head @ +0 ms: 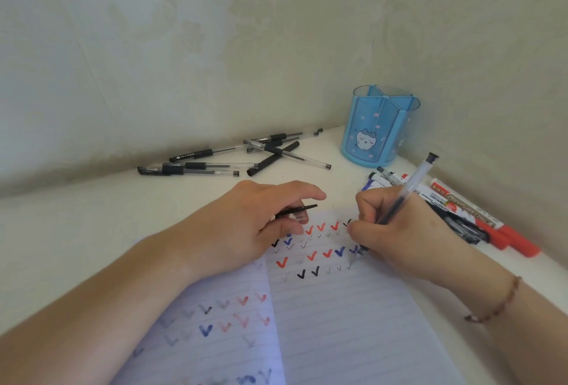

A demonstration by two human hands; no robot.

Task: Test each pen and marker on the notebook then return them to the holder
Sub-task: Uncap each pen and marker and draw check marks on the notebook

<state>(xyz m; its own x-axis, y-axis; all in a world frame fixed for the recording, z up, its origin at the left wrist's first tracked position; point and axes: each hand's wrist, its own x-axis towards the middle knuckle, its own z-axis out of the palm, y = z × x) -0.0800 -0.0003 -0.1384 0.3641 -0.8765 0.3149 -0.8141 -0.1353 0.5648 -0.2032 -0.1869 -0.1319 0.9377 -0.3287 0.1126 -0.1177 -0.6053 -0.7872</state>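
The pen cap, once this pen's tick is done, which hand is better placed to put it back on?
Left, probably. The left hand already pinches the pen cap beside the right hand, which grips the clear pen with its tip on the notebook. The right need only turn the tip toward the cap.

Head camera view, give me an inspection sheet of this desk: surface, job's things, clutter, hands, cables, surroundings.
Surface: white desk set in a wall corner.
Job's things: open lined notebook with rows of red, blue and black ticks; blue holder upright in the corner, nothing seen inside; loose gel pens heaped behind the notebook; markers lying at the right.
Clutter: nothing seen.
Hands: left hand holds a black pen cap in its grip; right hand grips a clear pen, tip on the page.
Cables: nothing seen.
Surroundings: pale patterned wallpaper.
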